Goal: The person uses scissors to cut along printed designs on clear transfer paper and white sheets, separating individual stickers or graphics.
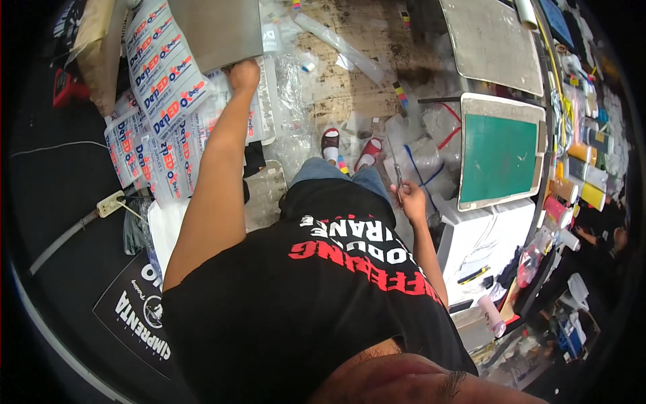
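Observation:
My left hand [245, 77] is reached forward, fingers curled at the near right corner of a flat grey board [222, 33]; its fingertips are hidden. Just left of it, clear plastic sheets [169, 76] printed with red and blue lettering hang and overlap. Part of a pale, white-edged board [267, 101] shows beneath my wrist. My right hand [413, 199] is low beside my thigh, closed around slim metal scissors [397, 166] with the blades pointing forward, away from me.
On the right stand a green-topped board [497, 156] and a grey board [497, 43]. White boxes [487, 237] are below them, with a cutter [473, 275] on top. Plastic film [343, 48] litters the wooden floor. A socket outlet [111, 203] lies left; a person's arm [588, 236] shows far right.

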The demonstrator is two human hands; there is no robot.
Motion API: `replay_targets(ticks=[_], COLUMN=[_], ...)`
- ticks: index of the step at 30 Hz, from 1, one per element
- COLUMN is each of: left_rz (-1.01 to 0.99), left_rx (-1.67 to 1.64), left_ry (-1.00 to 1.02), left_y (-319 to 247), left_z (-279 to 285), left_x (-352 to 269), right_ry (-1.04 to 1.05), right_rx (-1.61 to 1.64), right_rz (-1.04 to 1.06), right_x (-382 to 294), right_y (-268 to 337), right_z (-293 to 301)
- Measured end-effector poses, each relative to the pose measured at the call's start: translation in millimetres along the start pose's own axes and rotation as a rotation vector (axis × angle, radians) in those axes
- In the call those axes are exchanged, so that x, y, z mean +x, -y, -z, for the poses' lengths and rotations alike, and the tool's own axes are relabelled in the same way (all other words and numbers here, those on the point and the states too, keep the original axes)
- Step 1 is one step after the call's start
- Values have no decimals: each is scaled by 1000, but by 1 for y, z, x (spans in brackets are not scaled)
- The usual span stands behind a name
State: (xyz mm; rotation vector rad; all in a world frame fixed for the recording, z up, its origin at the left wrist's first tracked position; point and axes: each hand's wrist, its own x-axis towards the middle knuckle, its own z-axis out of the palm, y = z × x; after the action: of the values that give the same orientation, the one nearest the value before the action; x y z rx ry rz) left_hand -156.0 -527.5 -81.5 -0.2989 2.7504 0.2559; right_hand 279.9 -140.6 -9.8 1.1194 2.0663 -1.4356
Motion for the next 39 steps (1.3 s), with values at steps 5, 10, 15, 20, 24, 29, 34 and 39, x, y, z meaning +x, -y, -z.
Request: replay_targets(ticks=[5, 10, 15, 20, 24, 29, 34, 39], left_rz=[-391, -710, -694, -630, -393, -565, -632, -872], left_rx=[43, -132, -320, -566, -776, -914, -845, -802], left_ry=[-539, -518, -503, -570, -298, -311, -325, -464], left_y=[33, 32, 12, -32, -61, -88, -110, -122], left_z=[11, 17, 15, 21, 49, 67, 90, 104], left_x=[-70, -134, -199, -235, -257, -263, -261, -250], right_ry=[-38, 70, 502, 665, 663, 607, 349, 229], right_rx=[42, 293, 527, 593, 744, 1145, 1173, 879], right_rz=[66, 136, -31, 80, 35, 200, 352, 457], right_x=[24, 64, 91, 73, 63, 64, 28, -2], right_y=[-5, 25, 93, 141, 163, 197, 249, 287], right_z=[2, -17, -56, -104, -109, -72, -14, 10])
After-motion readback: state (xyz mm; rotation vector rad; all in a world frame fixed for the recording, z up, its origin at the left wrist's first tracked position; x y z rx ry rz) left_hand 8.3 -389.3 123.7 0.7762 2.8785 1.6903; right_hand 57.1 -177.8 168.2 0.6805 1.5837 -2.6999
